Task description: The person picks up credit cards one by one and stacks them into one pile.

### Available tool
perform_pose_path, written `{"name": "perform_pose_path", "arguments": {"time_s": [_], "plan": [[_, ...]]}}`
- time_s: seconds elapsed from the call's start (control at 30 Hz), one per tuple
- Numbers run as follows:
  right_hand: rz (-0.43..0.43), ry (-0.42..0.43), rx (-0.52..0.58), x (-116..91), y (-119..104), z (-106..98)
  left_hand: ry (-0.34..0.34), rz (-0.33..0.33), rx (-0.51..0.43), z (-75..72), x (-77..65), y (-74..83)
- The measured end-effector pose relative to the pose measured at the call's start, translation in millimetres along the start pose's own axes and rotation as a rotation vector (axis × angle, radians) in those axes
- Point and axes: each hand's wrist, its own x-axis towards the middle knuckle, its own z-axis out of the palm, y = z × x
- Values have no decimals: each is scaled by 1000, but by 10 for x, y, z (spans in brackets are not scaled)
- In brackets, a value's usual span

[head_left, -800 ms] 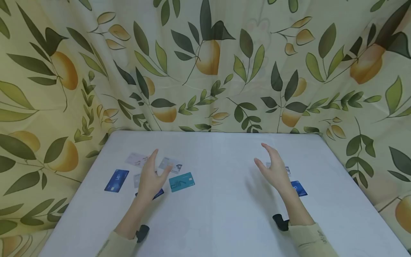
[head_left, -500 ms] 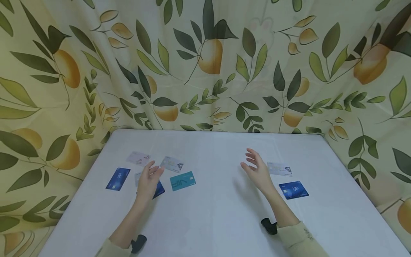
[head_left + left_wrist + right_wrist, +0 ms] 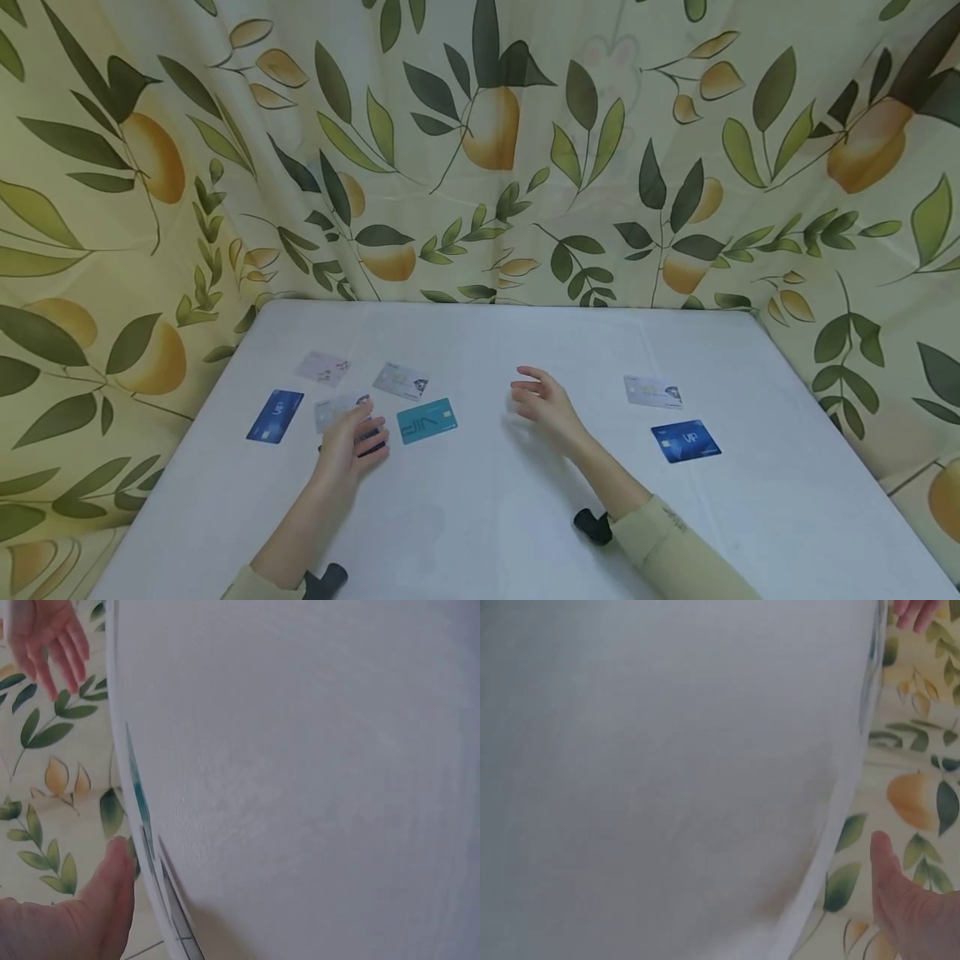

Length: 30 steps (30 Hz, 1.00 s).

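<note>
In the head view my left hand (image 3: 351,444) hovers over the left group of cards, fingers spread and relaxed, holding nothing. It partly hides a pale card (image 3: 334,408) and almost wholly covers a dark blue card. A teal card (image 3: 427,421) lies just right of its fingertips. Around these are a blue VIP card (image 3: 275,417), a pinkish card (image 3: 324,367) and a silver card (image 3: 402,381). My right hand (image 3: 551,407) is in the air near the table's middle, fingers loosely bent and holding nothing. To its right lie a silver card (image 3: 653,392) and a blue VIP card (image 3: 686,441).
The cards lie flat on a white table (image 3: 480,533). Behind it hangs a curtain (image 3: 450,217) with a fruit and leaf print. A black camera strap piece sits at each wrist, below light sleeves (image 3: 678,542).
My right hand has moved left from beside the right-hand cards toward the middle, uncovering them. My left hand has lowered slightly toward me and turned, its fingers now spread.
</note>
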Motion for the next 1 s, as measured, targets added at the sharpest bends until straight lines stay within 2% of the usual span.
{"name": "perform_pose_path", "arguments": {"time_s": [0.1, 0.27, 0.33, 0.6, 1.0], "plan": [[48, -45, 61, 36, -2, 88, -1, -33, -32, -12, 29, -39], [126, -97, 116, 82, -23, 225, -20, -40, -64, 29, -20, -28], [145, -104, 122, 103, -17, 279, -27, -43, -66, 52, -45, -15], [221, -139, 158, 157, 29, 470, 0, -67, -78, 68, -3, -75], [289, -156, 138, 178, 69, 602, 3, -87, -75, 102, 37, -132]]}}
